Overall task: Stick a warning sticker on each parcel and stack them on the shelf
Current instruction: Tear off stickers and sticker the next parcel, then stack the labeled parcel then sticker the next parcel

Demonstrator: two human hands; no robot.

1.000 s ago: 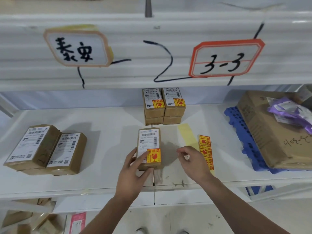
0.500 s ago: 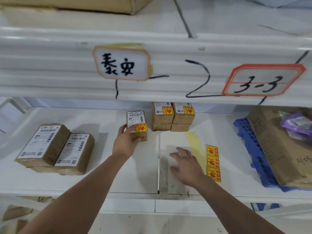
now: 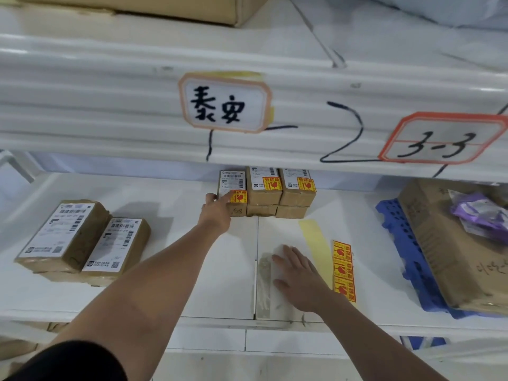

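My left hand (image 3: 215, 213) reaches to the back of the white shelf (image 3: 170, 243) and grips a small brown parcel (image 3: 233, 188) with a yellow warning sticker. The parcel touches the left side of a stack of stickered parcels (image 3: 280, 193). My right hand (image 3: 298, 279) rests flat and open on the shelf near the front. A strip of yellow warning stickers (image 3: 343, 270) lies just right of that hand. Two brown parcels without stickers (image 3: 82, 240) lie at the left of the shelf.
A blue plastic pallet (image 3: 398, 243) at the right carries a large cardboard box (image 3: 445, 243) with a purple bag (image 3: 483, 213) on it. The upper shelf's edge (image 3: 137, 119) with two hand-written labels hangs low over the back row. A yellow backing strip (image 3: 313, 235) lies on the shelf.
My left hand carried the stickered parcel from the shelf's front to the back, next to the stack. My right hand let go and settled flat on the shelf.
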